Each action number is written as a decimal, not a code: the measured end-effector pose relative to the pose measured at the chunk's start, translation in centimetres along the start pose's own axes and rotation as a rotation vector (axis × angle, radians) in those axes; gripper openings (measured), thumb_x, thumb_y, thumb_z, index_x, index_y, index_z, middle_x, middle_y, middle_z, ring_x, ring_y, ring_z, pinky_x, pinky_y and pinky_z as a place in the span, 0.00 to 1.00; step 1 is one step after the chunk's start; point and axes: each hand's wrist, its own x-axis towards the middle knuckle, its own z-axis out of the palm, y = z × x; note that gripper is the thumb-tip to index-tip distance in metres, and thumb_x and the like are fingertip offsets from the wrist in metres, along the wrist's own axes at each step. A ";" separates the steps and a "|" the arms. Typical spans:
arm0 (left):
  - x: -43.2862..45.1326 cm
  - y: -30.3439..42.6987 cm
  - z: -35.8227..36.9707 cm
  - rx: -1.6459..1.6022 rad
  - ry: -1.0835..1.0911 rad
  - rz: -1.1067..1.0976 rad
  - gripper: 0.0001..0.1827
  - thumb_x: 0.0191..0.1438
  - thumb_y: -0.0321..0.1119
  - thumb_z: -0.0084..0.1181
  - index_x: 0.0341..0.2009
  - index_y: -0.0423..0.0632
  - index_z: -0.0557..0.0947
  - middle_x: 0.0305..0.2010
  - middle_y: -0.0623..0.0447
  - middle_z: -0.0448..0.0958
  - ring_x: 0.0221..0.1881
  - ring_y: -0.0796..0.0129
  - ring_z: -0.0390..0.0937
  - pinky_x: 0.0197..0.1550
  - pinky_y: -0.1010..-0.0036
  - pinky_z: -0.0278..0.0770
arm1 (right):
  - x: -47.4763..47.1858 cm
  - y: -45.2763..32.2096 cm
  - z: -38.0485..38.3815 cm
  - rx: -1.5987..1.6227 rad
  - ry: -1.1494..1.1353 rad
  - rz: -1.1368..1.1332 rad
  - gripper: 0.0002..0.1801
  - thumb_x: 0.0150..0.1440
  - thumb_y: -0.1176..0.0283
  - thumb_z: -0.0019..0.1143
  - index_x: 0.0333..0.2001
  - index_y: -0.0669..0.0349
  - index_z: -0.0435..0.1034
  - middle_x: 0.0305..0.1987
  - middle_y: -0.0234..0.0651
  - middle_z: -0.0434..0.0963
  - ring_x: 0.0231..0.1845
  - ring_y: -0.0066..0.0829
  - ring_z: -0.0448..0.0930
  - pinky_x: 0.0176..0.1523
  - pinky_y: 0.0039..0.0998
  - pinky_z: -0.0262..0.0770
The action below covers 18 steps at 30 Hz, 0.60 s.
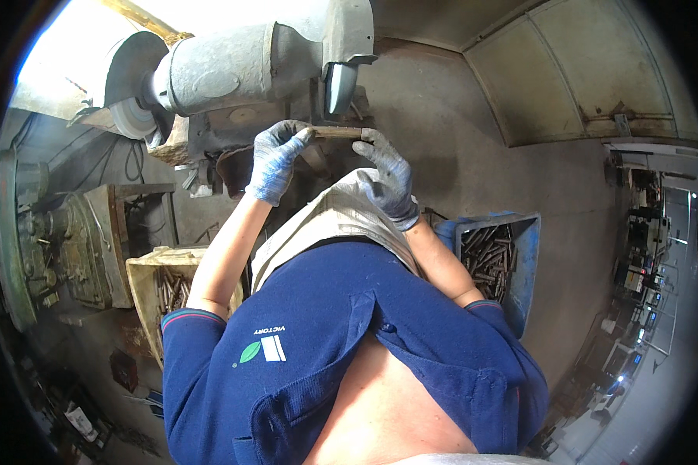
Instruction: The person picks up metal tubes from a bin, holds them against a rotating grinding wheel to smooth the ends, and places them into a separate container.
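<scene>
Both my hands wear grey-and-blue work gloves. Between them a slender metal rod (337, 132) lies level, just below the right-hand wheel (342, 88) of a bench grinder (221, 67); a small gap shows between rod and wheel. My left hand (279, 157) pinches one end with thumb and fingers. At the other end, my right hand (387, 177) has its fingertips against the rod, its thumb lower and apart from it. The grinder's pale left wheel (132, 118) sits under its guard, away from my hands.
A blue crate (526, 261) full of metal rods stands at the right. At the left, a yellowish bin (142, 290) also holds rods, partly behind my arm. Farther left is a greasy machine (81, 250). Cables (134, 163) hang below the grinder.
</scene>
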 end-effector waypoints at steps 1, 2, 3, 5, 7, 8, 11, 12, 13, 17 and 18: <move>0.1 -0.2 0.0 -0.007 0.001 -0.001 0.05 0.51 0.27 0.58 0.32 0.40 0.80 0.27 0.56 0.78 0.27 0.79 0.72 0.30 0.84 0.69 | 0.0 0.2 0.2 0.020 0.011 0.048 0.20 0.47 0.72 0.60 0.45 0.67 0.72 0.52 0.47 0.71 0.56 0.41 0.71 0.58 0.34 0.66; 0.2 -0.4 0.0 0.038 0.008 0.017 0.05 0.51 0.26 0.58 0.33 0.40 0.80 0.28 0.56 0.78 0.28 0.79 0.72 0.31 0.84 0.69 | -0.1 0.5 0.4 0.040 0.022 0.096 0.18 0.49 0.74 0.57 0.45 0.67 0.72 0.53 0.46 0.71 0.58 0.39 0.70 0.59 0.33 0.65; 0.4 -0.4 0.2 0.084 0.015 0.036 0.05 0.51 0.25 0.58 0.34 0.39 0.80 0.29 0.56 0.78 0.28 0.79 0.72 0.32 0.84 0.70 | -0.1 0.9 0.5 0.056 0.041 0.130 0.17 0.48 0.76 0.58 0.44 0.67 0.73 0.52 0.46 0.72 0.56 0.38 0.71 0.58 0.32 0.66; 0.8 -0.8 0.1 0.144 0.012 0.056 0.06 0.51 0.24 0.58 0.35 0.39 0.80 0.30 0.56 0.78 0.29 0.78 0.73 0.33 0.84 0.70 | -0.3 1.7 1.0 0.087 0.081 0.198 0.17 0.46 0.82 0.60 0.42 0.67 0.73 0.51 0.45 0.73 0.53 0.36 0.73 0.56 0.30 0.68; 1.6 -1.8 -0.5 0.172 -0.005 0.060 0.06 0.51 0.24 0.58 0.35 0.39 0.80 0.31 0.56 0.79 0.30 0.78 0.73 0.34 0.84 0.71 | -0.6 2.1 1.4 0.269 0.131 0.356 0.15 0.47 0.83 0.59 0.42 0.67 0.74 0.50 0.43 0.73 0.53 0.33 0.73 0.55 0.27 0.68; 2.0 -2.4 -0.7 0.119 0.004 0.020 0.06 0.51 0.24 0.58 0.35 0.39 0.80 0.31 0.56 0.78 0.29 0.78 0.73 0.34 0.84 0.71 | -0.7 2.9 1.6 0.263 0.136 0.342 0.15 0.47 0.82 0.59 0.41 0.67 0.74 0.50 0.43 0.73 0.53 0.32 0.73 0.54 0.27 0.69; 3.1 -3.6 -0.9 -0.018 0.032 -0.069 0.06 0.51 0.24 0.57 0.35 0.38 0.80 0.31 0.55 0.79 0.29 0.76 0.74 0.34 0.83 0.72 | -0.7 4.4 2.1 0.237 0.149 0.335 0.14 0.47 0.81 0.59 0.41 0.67 0.74 0.47 0.42 0.75 0.52 0.31 0.74 0.54 0.26 0.69; 3.4 -3.8 -0.6 -0.050 0.042 -0.078 0.06 0.51 0.24 0.57 0.35 0.37 0.80 0.31 0.54 0.79 0.29 0.76 0.74 0.34 0.83 0.72 | -0.7 4.8 2.2 0.227 0.153 0.339 0.14 0.48 0.81 0.59 0.41 0.67 0.74 0.47 0.41 0.76 0.52 0.30 0.74 0.54 0.26 0.69; 3.7 -4.1 -0.2 -0.081 0.051 -0.087 0.06 0.51 0.24 0.57 0.35 0.37 0.80 0.31 0.54 0.79 0.28 0.75 0.74 0.34 0.83 0.72 | -0.6 5.2 2.2 0.154 0.144 0.316 0.13 0.48 0.80 0.59 0.40 0.67 0.74 0.45 0.40 0.77 0.52 0.30 0.74 0.54 0.26 0.69; 5.9 -7.3 0.1 -0.013 0.086 -0.127 0.06 0.53 0.25 0.54 0.36 0.37 0.79 0.31 0.48 0.79 0.32 0.68 0.78 0.37 0.77 0.76 | -0.5 7.7 1.6 -0.010 0.135 0.295 0.11 0.50 0.77 0.60 0.40 0.66 0.75 0.42 0.37 0.79 0.48 0.27 0.76 0.52 0.25 0.70; 6.2 -7.8 0.2 -0.016 0.069 -0.122 0.07 0.53 0.26 0.55 0.36 0.37 0.79 0.32 0.48 0.79 0.33 0.67 0.78 0.39 0.75 0.77 | -0.4 7.9 1.3 0.003 0.133 0.336 0.11 0.50 0.76 0.60 0.40 0.66 0.75 0.42 0.38 0.79 0.47 0.27 0.77 0.52 0.25 0.70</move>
